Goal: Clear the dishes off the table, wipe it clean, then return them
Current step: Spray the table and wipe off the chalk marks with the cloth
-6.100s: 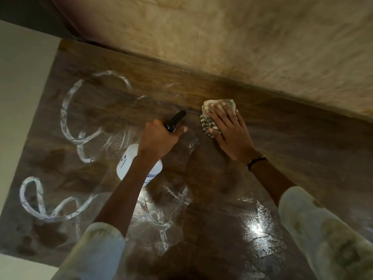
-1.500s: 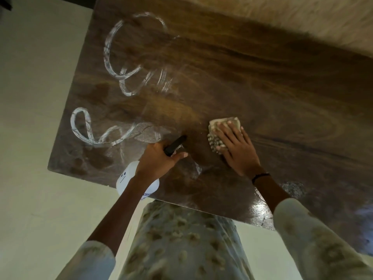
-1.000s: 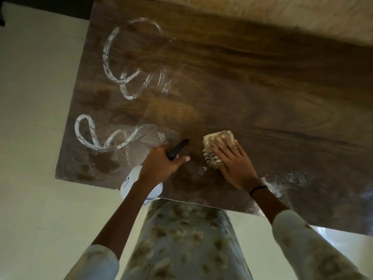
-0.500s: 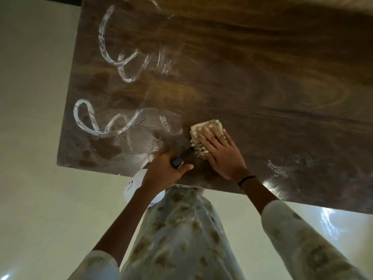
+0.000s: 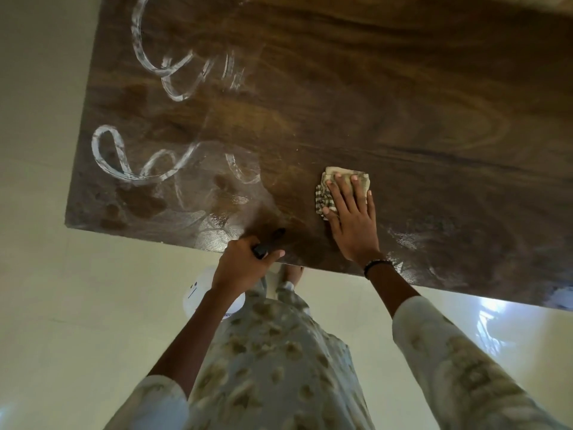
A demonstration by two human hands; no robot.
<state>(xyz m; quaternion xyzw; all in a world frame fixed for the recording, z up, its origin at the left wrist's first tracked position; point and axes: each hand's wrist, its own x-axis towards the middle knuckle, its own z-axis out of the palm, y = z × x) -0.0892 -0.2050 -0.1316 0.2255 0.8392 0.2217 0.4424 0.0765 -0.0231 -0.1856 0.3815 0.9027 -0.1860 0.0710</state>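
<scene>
At 10 o'clock, foam [image 5: 161,172] w/ streaks waits: right hand [image 5: 352,223], flat on cloth [image 5: 330,193], should sweep there (left hand [image 5: 245,266] grips bottle [image 5: 203,294]).

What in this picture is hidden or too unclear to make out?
Head view, the only view:
- Spray bottle: mostly covered by the left hand and forearm; label unreadable.
- Cloth: largely under the right hand.
- Table: far and right parts cut off by the frame.
- Dishes: none in view.

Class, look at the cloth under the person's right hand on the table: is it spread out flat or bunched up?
Bunched up. The cloth sits as a small crumpled wad under the flat right hand, with folds showing at its edges.
</scene>
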